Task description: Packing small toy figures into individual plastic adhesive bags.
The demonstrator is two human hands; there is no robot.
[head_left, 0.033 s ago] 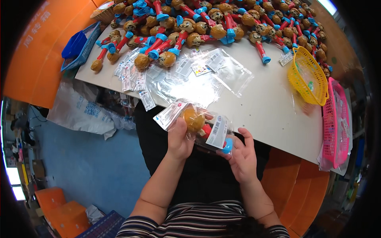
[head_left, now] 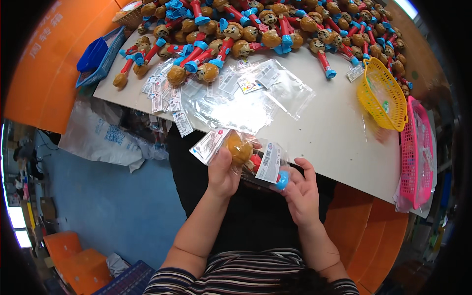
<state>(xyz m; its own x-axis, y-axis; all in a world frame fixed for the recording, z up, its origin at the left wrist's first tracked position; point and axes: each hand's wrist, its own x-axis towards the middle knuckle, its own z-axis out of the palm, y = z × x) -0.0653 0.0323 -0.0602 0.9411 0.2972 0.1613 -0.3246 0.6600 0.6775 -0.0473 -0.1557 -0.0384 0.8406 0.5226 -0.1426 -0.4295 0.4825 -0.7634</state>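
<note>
Above my lap, just off the table's near edge, I hold a figure toy in a clear plastic bag (head_left: 266, 162). Its round brown head (head_left: 239, 149) points left, the body is red, and the blue base (head_left: 282, 180) points right. My left hand (head_left: 222, 169) is closed round the head end, its thumb on the near side. A white printed card (head_left: 209, 146) sticks out beside that thumb. My right hand (head_left: 302, 194) grips the bag at the blue base, with one finger raised off it. Another white barcode label (head_left: 269, 162) lies over the toy's middle.
Many unbagged figure toys (head_left: 268, 37) are heaped along the table's far side. Flat clear bags (head_left: 236, 108) and printed cards (head_left: 162, 96) lie nearer me. A yellow basket (head_left: 363, 98) and a pink basket (head_left: 408, 157) stand right, a blue basket (head_left: 105, 66) at far left.
Very little differs. The blue base and the label over the toy have shifted slightly to the right; both hands keep their hold.
</note>
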